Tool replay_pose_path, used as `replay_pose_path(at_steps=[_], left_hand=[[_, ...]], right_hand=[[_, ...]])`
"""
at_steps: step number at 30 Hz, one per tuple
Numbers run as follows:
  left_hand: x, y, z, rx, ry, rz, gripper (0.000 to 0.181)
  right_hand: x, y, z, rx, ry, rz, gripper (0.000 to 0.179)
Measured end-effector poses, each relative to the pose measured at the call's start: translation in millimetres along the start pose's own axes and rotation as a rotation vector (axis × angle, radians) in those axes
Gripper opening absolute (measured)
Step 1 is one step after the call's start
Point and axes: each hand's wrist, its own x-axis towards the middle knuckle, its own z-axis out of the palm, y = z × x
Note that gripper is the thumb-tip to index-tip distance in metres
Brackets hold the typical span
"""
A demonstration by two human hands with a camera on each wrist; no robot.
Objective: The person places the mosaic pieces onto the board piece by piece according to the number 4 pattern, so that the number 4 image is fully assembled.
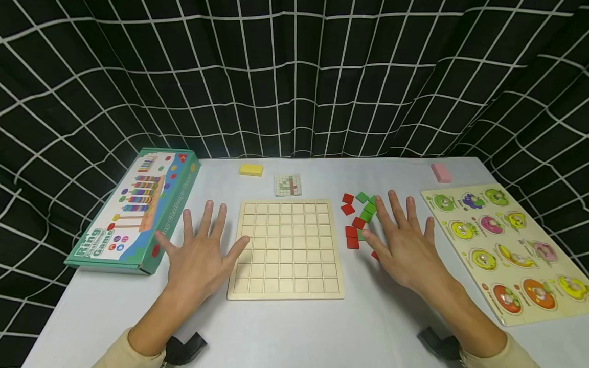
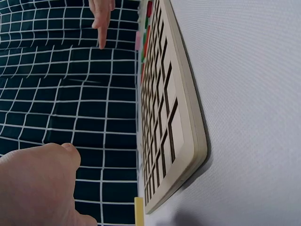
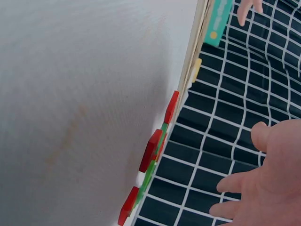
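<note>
A square wooden grid board (image 1: 286, 249) lies at the middle of the table, its cells bare. My left hand (image 1: 200, 258) hovers palm down by the board's left side, fingers spread, the thumb overlapping its edge in the head view. Right of the board lie several loose red square tiles (image 1: 353, 243) and green square tiles (image 1: 366, 215). Over the right part of these tiles my right hand (image 1: 409, 250) is held with fingers spread and nothing in it, hiding some of them. Behind the board is a small pattern card (image 1: 287, 185) with green and red squares.
A green ring game box (image 1: 138, 209) lies at the left. At the right is a wooden fruit puzzle board (image 1: 478, 276). A yellow block (image 1: 251, 169) and a pink block (image 1: 441, 173) sit near the back edge, before a black gridded curtain (image 1: 303, 87).
</note>
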Motion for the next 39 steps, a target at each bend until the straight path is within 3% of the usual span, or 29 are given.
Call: replay_pose_path(at_steps=[14, 21, 24, 28, 31, 39], left_hand=[[0.7, -0.5, -6.2, 0.002, -0.024, -0.009, 0.095], [0.9, -2.8, -6.9, -0.023, -0.050, 0.041, 0.097], [1.4, -3.3, -7.7, -0.059, -0.082, 0.076, 0.100], [2.0, -5.6, -9.6, -0.119, -0.144, 0.104, 0.105], [2.8, -8.1, -9.8, -0.161, -0.198, 0.123, 0.109], [5.9, -17.0, -4.7, -0.248, -0.332, 0.197, 0.118]], right_hand=[[13.1, 9, -9, -0.005, 0.030, -0.061, 0.084], [36.5, 24, -17, 0.071, 0.027, -0.098, 0.067], [49.7, 31, -21, 0.112, 0.004, -0.083, 0.054], [70.9, 43, -21, 0.168, -0.028, -0.126, 0.043], [86.3, 55, -18, 0.199, -0.062, -0.166, 0.039], [117.5, 80, -7, 0.250, -0.158, -0.159, 0.034]])
